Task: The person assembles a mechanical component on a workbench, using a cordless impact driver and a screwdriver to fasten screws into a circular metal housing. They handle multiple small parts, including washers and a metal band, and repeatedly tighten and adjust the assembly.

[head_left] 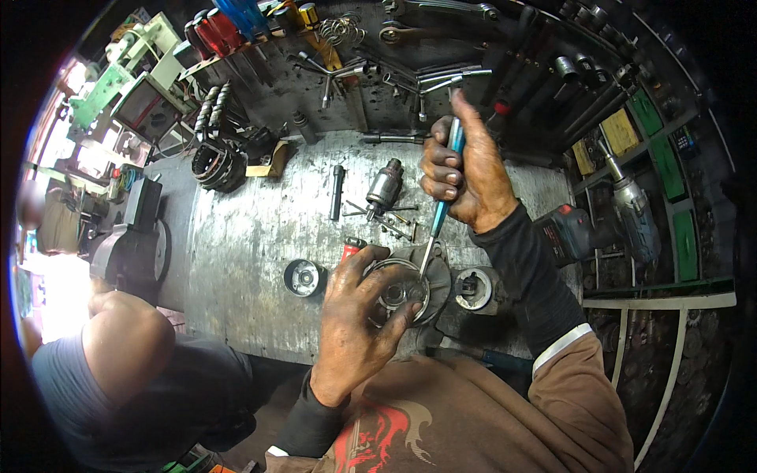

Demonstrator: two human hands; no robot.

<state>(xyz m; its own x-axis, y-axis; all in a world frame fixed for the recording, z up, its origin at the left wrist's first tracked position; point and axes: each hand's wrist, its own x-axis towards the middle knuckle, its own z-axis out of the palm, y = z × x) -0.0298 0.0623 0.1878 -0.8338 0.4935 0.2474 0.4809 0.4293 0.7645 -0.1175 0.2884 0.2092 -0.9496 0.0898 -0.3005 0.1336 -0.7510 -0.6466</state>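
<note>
My right hand [477,177] is closed around a screwdriver [441,214] with a blue handle, thumb pointing up along it. The screwdriver's metal shaft slants down, and its tip meets the rim of a round metal housing [441,285]. My left hand [351,315] grips that housing, with fingers and thumb spread across its circular opening. A small red object [352,247] lies just beyond the left fingers; its kind is partly hidden. To the left sits a metal cup-shaped part [303,277], and to the right a round part [473,290] with a pale rim.
Farther back on the metal-topped bench [252,236] lie a cylindrical part [385,186], several bolts [398,225] and a long socket [337,193]. A ring-shaped coil housing [218,167] stands back left. Wrenches [438,33] line the back; a power tool [635,213] hangs right. Another person [134,370] is at left.
</note>
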